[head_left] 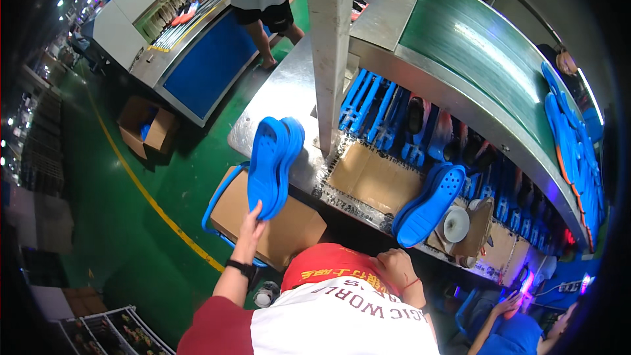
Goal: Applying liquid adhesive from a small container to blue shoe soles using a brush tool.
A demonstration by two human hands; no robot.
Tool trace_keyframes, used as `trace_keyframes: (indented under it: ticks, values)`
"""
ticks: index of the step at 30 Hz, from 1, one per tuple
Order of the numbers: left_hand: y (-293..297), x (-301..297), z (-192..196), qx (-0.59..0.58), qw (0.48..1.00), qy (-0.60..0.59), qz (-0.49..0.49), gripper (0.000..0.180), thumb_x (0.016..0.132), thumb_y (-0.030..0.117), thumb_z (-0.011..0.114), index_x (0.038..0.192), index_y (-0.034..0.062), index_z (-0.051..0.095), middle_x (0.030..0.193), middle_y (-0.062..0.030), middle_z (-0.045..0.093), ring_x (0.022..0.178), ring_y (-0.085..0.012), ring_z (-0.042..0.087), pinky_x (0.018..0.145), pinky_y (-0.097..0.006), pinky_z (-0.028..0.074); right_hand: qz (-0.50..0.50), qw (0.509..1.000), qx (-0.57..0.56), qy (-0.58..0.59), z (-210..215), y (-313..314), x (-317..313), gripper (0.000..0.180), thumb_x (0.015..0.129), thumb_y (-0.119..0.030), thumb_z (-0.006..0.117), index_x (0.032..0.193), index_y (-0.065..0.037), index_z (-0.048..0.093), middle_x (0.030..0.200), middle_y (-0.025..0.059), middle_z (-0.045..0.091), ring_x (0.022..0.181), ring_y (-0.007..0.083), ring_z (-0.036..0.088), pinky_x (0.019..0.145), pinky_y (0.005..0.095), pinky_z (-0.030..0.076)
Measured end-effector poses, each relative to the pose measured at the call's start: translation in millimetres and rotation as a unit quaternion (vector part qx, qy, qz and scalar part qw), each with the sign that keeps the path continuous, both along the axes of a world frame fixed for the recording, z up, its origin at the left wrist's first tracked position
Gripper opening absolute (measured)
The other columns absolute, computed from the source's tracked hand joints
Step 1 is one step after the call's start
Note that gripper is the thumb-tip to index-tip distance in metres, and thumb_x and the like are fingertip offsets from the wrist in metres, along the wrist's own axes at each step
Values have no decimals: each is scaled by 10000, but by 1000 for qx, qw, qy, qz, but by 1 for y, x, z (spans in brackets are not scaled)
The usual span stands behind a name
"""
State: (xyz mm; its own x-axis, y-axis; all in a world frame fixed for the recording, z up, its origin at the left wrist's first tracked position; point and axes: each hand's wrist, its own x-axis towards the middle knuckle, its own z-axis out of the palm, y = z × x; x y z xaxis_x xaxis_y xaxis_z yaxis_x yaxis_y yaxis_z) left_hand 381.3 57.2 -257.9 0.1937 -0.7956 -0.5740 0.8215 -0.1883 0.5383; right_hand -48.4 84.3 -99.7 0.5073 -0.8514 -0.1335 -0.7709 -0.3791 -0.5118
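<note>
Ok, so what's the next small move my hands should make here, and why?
I'd probably bring the right hand over to steady the far end of the blue soles. The left hand grips them only at the near end, while the right is back by the red cloth, away from them. Whether the metal table supports them, I can't tell.

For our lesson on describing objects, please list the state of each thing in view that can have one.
Left hand: closed on the held blue soles
Held blue soles: overlapping, raised
Right hand: fingers bent; grip unclear
Bench soles: overlapping, unheld
Floor box: open, blue contents showing
Green belt: moving or stopped, cannot tell
</note>
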Motion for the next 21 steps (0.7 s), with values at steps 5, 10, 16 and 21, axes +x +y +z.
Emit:
trace_keyframes:
  ticks: [5,10,16,21]
  values:
    - [60,-75,34,14,998,-4,-58,536,868,103,659,1331,3,406,1298,-150,514,1203,-282,503,1006,-495,435,-9,1000,-16,-18,-5,1,-24,331,827,-246,638,573,-45,573,593,136,583,606,322,575,602,428,453]
    - [35,-136,37,31,994,30,-97,536,864,103,666,1321,-12,409,1287,-171,514,1193,-310,506,1000,-523,428,-20,1000,-13,2,-5,9,-51,346,841,-283,626,584,-54,593,594,135,594,620,311,589,617,425,461]
    - [-32,-180,11,11,997,34,-67,520,848,125,692,1292,17,445,1249,-159,537,1125,-295,550,954,-487,470,-46,999,-20,16,-13,33,-86,356,856,-290,614,590,-54,598,597,137,594,627,309,591,625,426,457]
    - [-59,-193,-6,10,1000,14,13,452,845,102,689,1243,36,486,1198,-136,565,1078,-278,573,907,-459,507,-68,997,-31,8,-12,49,-99,359,863,-294,606,592,-59,602,594,137,593,620,302,590,624,416,452]
